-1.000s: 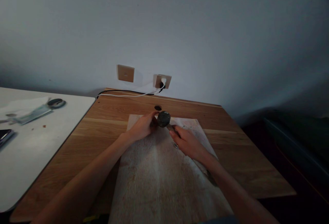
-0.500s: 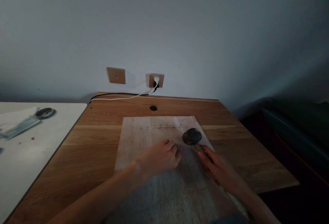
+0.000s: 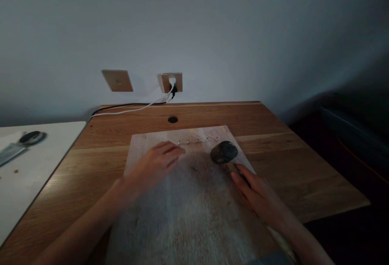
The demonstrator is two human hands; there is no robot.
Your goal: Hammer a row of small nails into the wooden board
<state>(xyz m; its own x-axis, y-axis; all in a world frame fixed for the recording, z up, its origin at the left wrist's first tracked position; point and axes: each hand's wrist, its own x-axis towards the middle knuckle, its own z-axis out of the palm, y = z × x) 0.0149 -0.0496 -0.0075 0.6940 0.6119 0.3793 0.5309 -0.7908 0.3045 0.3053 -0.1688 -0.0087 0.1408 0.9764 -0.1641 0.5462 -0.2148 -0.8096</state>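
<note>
Mallet (image 3: 224, 152) in One Hand, Little Nails (image 3: 188, 141) in a Row

The left hand (image 3: 162, 157) is blurry. Its fingers are bent, and I cannot tell if they pinch anything. It is over the board (image 3: 188, 216), with its fingertips near the left end of the nails. The right hand (image 3: 258, 194) is wrapped around the mallet's handle, and the fingers hide part of it. The mallet's dark, round head is over the right side of the board, just nearer than the nails. A tiny thing (image 3: 193, 168) lies mid-board, too small to make out. The bottom of the picture cuts off the board's near end and both arms.

The board's far corners both show. There is room between the left hand and the mallet. To the right, desk (image 3: 304, 167) wood runs from the board to a slanted edge, with a dark place beyond.

Behind the board are a round hole (image 3: 173, 119) in the desk, then two cords (image 3: 130, 112), one black and one white. They go to a wall socket (image 3: 179, 79). The wall (image 3: 212, 34) stops the desk at the back. A white table (image 3: 27, 192) sits on the left.
</note>
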